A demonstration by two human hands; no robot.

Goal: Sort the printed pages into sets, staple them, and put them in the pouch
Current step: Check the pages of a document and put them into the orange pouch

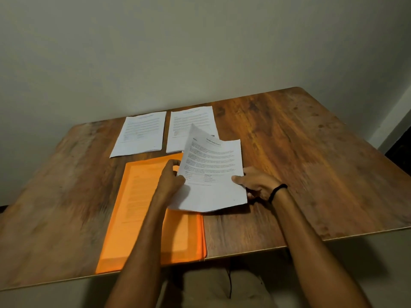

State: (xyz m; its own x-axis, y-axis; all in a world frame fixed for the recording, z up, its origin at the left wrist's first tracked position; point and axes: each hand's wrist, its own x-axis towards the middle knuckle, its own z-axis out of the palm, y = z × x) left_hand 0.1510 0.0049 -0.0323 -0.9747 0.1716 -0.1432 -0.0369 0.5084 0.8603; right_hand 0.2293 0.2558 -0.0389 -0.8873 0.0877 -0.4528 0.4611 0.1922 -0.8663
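Pinching one set of pages (211,174) from both sides, the left grip (171,176) is curling its fingers round the left edge and the right grip (255,183) is pressing its thumb on the right edge. The pages are hanging partly over the orange pouch (133,207). The pouch is lying flat at the near edge of the table (311,163), with faint print showing through it. Behind it, the left set (140,134) and the right set (189,123) are lying side by side. A black band (278,192) is sitting on the right wrist.
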